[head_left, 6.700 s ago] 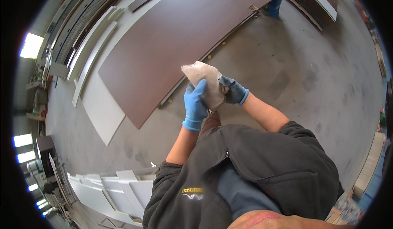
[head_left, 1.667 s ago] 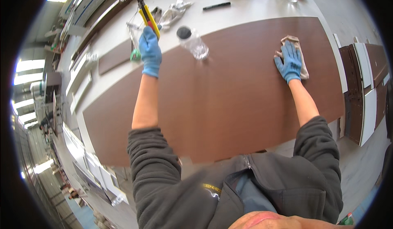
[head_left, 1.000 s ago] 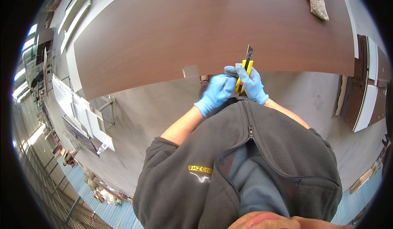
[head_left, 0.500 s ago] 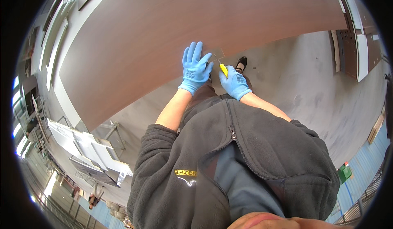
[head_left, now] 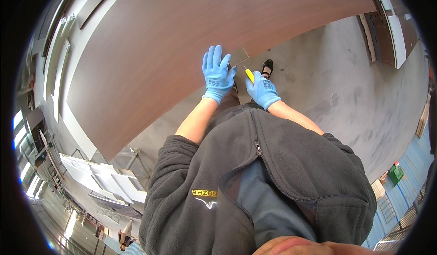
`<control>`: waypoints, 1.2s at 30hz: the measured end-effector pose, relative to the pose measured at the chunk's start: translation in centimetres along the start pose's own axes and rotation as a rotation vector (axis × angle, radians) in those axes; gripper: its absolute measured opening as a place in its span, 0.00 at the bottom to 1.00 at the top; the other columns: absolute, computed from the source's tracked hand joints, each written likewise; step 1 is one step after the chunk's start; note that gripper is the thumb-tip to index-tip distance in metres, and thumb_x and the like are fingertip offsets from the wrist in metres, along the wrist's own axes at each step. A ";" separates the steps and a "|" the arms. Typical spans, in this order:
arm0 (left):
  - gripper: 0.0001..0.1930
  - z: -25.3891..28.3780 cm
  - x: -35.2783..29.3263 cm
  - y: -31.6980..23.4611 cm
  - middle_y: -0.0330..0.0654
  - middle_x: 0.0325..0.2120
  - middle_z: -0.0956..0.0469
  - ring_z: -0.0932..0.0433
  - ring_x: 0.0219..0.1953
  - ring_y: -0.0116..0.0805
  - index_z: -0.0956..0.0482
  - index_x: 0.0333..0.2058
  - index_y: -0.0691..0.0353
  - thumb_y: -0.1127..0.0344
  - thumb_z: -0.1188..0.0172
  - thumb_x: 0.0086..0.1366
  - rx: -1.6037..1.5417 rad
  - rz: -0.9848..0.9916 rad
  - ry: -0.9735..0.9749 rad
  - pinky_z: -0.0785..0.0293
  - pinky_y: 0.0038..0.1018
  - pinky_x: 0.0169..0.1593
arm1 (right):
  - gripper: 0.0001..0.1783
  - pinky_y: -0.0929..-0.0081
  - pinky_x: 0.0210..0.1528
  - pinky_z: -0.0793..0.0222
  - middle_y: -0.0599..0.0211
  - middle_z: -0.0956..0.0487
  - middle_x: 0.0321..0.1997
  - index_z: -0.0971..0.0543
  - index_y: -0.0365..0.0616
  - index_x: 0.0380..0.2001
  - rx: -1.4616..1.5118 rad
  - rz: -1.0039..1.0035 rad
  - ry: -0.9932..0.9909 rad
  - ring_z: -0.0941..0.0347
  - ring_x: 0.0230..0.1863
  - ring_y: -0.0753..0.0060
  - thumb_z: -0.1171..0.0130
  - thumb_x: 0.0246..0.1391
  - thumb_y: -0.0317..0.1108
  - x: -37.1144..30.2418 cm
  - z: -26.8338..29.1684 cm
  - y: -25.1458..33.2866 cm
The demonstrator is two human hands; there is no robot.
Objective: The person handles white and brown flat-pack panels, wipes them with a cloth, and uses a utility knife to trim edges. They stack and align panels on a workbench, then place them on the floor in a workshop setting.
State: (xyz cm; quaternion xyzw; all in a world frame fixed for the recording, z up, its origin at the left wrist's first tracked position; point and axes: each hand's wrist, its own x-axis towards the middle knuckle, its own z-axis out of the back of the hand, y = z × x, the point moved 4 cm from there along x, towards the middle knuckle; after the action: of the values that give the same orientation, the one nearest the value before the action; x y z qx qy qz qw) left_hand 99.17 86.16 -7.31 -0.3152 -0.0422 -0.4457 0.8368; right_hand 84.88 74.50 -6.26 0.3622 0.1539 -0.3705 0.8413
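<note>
So the left hand (head_left: 217, 74) is spread flat on the brown panel's (head_left: 182, 41) near edge, while the right hand (head_left: 262, 89) just beside it is clenched around a yellow utility knife (head_left: 249, 74), blade angled up-left toward that edge.

Bright even daylight, sharp, fisheye-bent edges

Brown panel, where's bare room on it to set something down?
The brown panel shows bare across its whole visible top, left of and beyond the left hand. The crowded spot is the near edge, where the left hand lies flat beside the right hand holding the yellow knife.
</note>
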 end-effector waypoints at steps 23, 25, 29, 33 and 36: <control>0.30 -0.3 -0.1 0.9 0.51 0.69 0.32 0.37 0.72 0.57 0.21 0.52 0.50 0.61 0.22 0.50 -0.039 0.048 0.059 0.43 0.51 0.73 | 0.18 0.47 0.39 0.22 0.40 0.16 0.36 0.23 0.39 0.44 -0.026 0.023 0.004 0.17 0.39 0.35 0.42 0.67 0.46 0.7 0.2 -0.2; 0.30 -0.2 -0.1 0.9 0.51 0.69 0.32 0.37 0.72 0.57 0.21 0.52 0.50 0.61 0.22 0.49 -0.041 0.048 0.056 0.43 0.51 0.73 | 0.18 0.47 0.39 0.22 0.40 0.16 0.37 0.23 0.40 0.44 -0.019 0.031 0.002 0.17 0.39 0.35 0.42 0.67 0.45 0.7 0.3 -0.2; 0.30 -0.1 0.0 0.9 0.51 0.69 0.32 0.37 0.72 0.58 0.21 0.52 0.50 0.61 0.22 0.49 -0.041 0.051 0.052 0.43 0.52 0.73 | 0.18 0.47 0.40 0.22 0.39 0.16 0.37 0.23 0.39 0.45 -0.055 -0.003 0.038 0.17 0.40 0.35 0.43 0.67 0.45 0.5 0.5 -0.3; 0.30 -0.2 0.0 0.9 0.51 0.69 0.32 0.36 0.71 0.58 0.22 0.53 0.51 0.62 0.22 0.49 -0.031 0.049 0.056 0.42 0.52 0.72 | 0.18 0.47 0.42 0.22 0.37 0.16 0.39 0.24 0.37 0.46 -0.065 -0.050 0.098 0.18 0.42 0.34 0.43 0.67 0.43 1.3 0.4 0.2; 0.31 -0.4 0.0 0.7 0.51 0.69 0.32 0.36 0.72 0.58 0.22 0.53 0.51 0.62 0.23 0.48 -0.024 0.040 0.046 0.41 0.53 0.72 | 0.18 0.46 0.44 0.22 0.36 0.16 0.41 0.23 0.36 0.46 -0.072 -0.085 0.162 0.18 0.43 0.34 0.44 0.66 0.42 2.0 0.5 0.5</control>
State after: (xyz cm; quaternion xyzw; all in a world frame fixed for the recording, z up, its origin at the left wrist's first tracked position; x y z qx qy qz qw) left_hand 99.67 86.23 -7.94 -0.3156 -0.0112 -0.4367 0.8424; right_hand 86.60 73.37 -6.75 0.3539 0.2500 -0.3695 0.8220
